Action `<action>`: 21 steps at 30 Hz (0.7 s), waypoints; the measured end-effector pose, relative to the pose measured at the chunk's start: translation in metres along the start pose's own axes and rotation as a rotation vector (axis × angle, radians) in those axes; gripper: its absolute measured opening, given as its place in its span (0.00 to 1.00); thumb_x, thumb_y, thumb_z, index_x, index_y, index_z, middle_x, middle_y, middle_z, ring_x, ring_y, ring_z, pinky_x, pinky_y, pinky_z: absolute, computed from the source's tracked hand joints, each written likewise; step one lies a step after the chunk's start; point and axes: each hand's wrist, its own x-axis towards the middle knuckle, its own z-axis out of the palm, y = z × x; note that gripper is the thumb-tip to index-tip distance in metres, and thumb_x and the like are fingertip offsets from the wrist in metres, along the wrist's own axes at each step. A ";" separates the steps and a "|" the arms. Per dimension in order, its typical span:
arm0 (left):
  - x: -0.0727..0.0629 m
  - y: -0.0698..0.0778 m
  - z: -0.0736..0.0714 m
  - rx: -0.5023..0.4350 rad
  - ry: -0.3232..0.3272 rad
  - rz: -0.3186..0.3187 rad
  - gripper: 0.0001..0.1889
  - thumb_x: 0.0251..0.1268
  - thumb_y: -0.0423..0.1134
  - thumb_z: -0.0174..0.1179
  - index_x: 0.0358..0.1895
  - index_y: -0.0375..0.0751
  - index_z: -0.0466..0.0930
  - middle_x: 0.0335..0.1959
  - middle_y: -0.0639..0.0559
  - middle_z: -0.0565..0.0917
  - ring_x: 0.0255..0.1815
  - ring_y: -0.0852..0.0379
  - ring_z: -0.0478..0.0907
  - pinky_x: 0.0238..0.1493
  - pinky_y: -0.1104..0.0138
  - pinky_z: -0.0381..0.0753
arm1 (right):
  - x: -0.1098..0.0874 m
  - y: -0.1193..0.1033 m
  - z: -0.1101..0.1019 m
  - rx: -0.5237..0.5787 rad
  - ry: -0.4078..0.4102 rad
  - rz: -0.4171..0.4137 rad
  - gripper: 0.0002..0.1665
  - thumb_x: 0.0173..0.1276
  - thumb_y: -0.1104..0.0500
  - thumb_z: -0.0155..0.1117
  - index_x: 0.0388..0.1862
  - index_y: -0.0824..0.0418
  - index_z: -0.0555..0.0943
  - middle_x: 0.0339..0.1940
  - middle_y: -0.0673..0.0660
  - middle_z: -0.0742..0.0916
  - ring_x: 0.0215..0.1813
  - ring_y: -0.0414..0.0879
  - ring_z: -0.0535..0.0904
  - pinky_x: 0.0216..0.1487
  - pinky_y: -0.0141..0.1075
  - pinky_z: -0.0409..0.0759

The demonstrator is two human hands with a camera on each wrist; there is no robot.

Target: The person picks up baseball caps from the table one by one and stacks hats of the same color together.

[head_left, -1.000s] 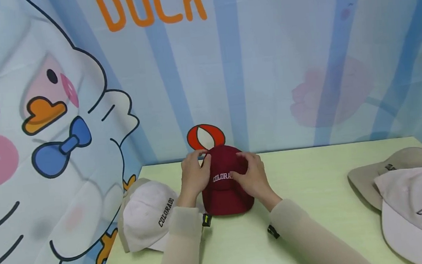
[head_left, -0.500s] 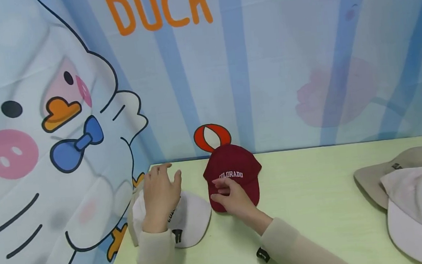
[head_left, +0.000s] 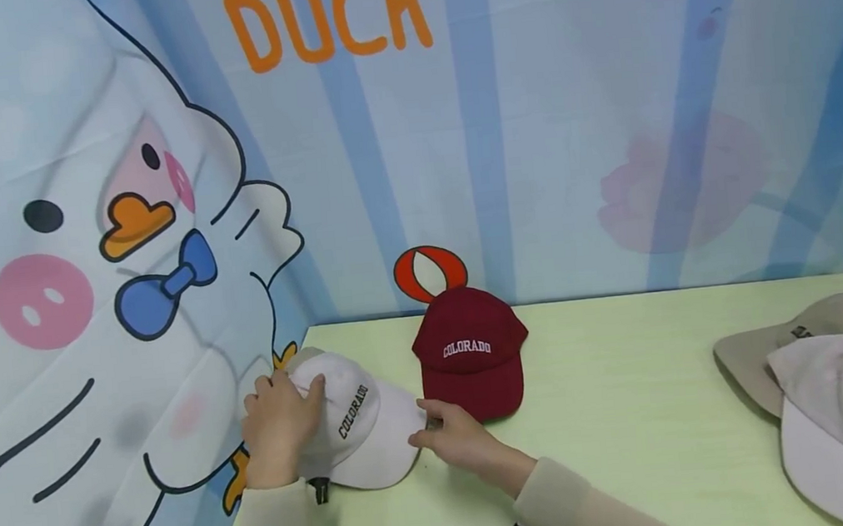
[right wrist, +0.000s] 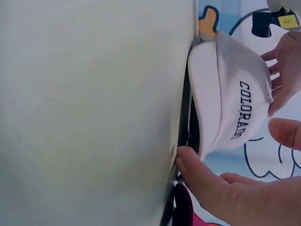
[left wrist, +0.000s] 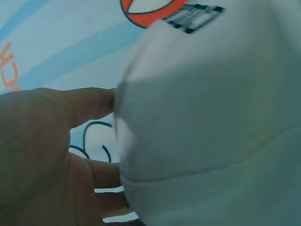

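Observation:
A white baseball cap (head_left: 355,415) with dark COLORADO lettering sits at the table's left, its brim toward the front right. My left hand (head_left: 278,426) holds the crown's left side, thumb and fingers spread round it; in the left wrist view the fingertips pass behind the crown. My right hand (head_left: 463,443) is at the brim's right edge, thumb and forefinger apart. In the right wrist view its fingertips (right wrist: 183,153) lie low beside the brim's end, the thumb well off. A dark red cap (head_left: 470,351) with white COLORADO lettering stands just behind the right hand.
Beige fabric of another cap (head_left: 308,356) shows behind the white one. At the right edge, another white cap (head_left: 841,418) overlaps a beige cap (head_left: 774,341), with a bit of dark red behind. A duck-print backdrop (head_left: 544,118) rises behind the light table (head_left: 627,379).
Both hands have left the dark red cap, which stays in place. My left hand has moved left onto the white cap's crown; my right hand has come down to its brim.

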 end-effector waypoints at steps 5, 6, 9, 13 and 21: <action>0.004 -0.007 0.002 -0.031 0.000 -0.025 0.40 0.77 0.59 0.50 0.65 0.17 0.64 0.58 0.22 0.69 0.57 0.24 0.69 0.50 0.37 0.74 | -0.002 0.002 0.005 0.074 -0.021 0.016 0.42 0.70 0.57 0.67 0.79 0.68 0.65 0.81 0.69 0.67 0.78 0.64 0.67 0.70 0.57 0.76; 0.004 -0.007 0.002 -0.036 0.002 -0.025 0.40 0.77 0.59 0.50 0.65 0.17 0.63 0.58 0.23 0.69 0.58 0.24 0.69 0.50 0.37 0.73 | -0.002 0.002 0.006 0.087 -0.023 0.018 0.42 0.70 0.57 0.67 0.79 0.68 0.65 0.81 0.70 0.66 0.78 0.64 0.68 0.69 0.56 0.77; 0.005 -0.008 0.001 -0.052 -0.005 -0.029 0.41 0.77 0.59 0.51 0.67 0.17 0.62 0.61 0.21 0.69 0.60 0.23 0.69 0.53 0.35 0.73 | -0.001 0.002 0.006 0.115 -0.032 0.023 0.42 0.69 0.58 0.67 0.79 0.69 0.64 0.81 0.70 0.66 0.72 0.62 0.75 0.67 0.53 0.80; 0.005 -0.005 -0.002 -0.077 -0.039 -0.029 0.46 0.77 0.60 0.49 0.74 0.17 0.55 0.65 0.18 0.72 0.61 0.21 0.74 0.56 0.34 0.76 | -0.001 0.001 0.004 0.141 -0.036 0.025 0.41 0.70 0.58 0.66 0.78 0.69 0.64 0.80 0.70 0.66 0.63 0.59 0.84 0.69 0.54 0.77; 0.005 0.003 -0.003 -0.145 -0.005 0.019 0.39 0.79 0.58 0.48 0.72 0.22 0.59 0.55 0.18 0.80 0.48 0.26 0.83 0.41 0.39 0.82 | -0.004 -0.001 -0.001 0.187 -0.030 0.018 0.40 0.71 0.58 0.65 0.78 0.68 0.66 0.80 0.71 0.67 0.60 0.62 0.86 0.73 0.56 0.73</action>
